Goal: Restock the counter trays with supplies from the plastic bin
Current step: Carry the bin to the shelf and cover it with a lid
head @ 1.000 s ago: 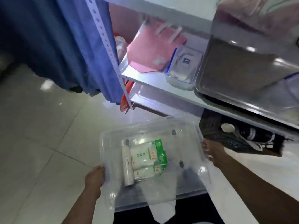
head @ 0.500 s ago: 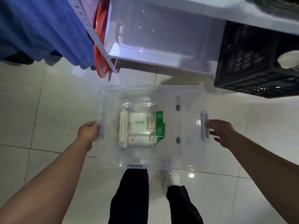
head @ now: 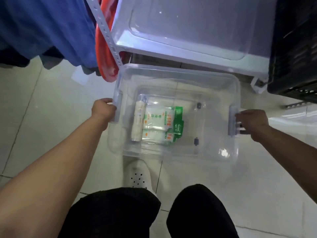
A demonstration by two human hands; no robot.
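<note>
- The left hand (head: 104, 109) had its fingers curled around the left handle of the clear plastic bin (head: 176, 79).
- The bin sat low over the floor tiles (head: 34, 107), holding green-and-white supply packets (head: 163, 125).
- The right hand (head: 251, 121) gripped the grey right handle (head: 232, 122); keeping the bin level would seem wise.

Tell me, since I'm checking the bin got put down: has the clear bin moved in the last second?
Yes. The clear bin has come down, from level with the upper shelves to below the bottom shelf, near the floor, both hands at its handles.
</note>
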